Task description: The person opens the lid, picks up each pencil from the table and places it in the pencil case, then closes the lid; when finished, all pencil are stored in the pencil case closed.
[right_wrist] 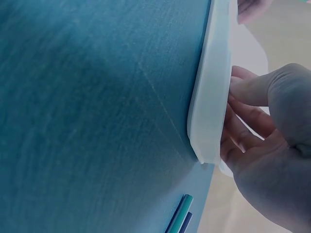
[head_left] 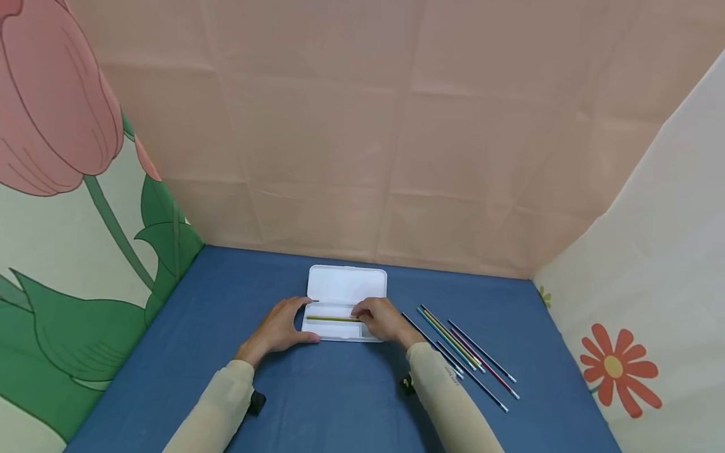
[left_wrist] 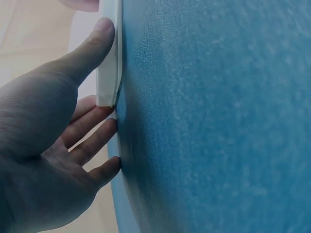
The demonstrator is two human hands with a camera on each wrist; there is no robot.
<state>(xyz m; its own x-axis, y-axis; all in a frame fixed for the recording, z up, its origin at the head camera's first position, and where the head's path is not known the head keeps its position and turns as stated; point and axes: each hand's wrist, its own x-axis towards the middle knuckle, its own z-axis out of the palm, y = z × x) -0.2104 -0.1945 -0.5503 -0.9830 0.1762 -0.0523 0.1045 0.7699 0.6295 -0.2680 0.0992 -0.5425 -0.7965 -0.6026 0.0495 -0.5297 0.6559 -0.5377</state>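
Observation:
A white pencil case [head_left: 347,284] lies open on the blue cloth, its lid tipped back on the far side. My left hand [head_left: 280,327] holds the case's left end, thumb on the near edge and fingers towards the hinge. In the left wrist view the thumb [left_wrist: 99,43] presses the case wall. Inside the tray lies a yellow-green striped pencil [head_left: 333,319], lengthwise. My right hand [head_left: 382,318] pinches this pencil near its right end, over the tray. In the right wrist view the case wall [right_wrist: 211,97] hides the pencil and some fingertips.
Several pencils lie loose and slanted right of the case, among them a red pencil [head_left: 498,379] and a dark pencil [head_left: 491,360]. My right forearm passes over part of them. A beige curtain [head_left: 362,157] stands behind the table, with flowered cloth on both sides.

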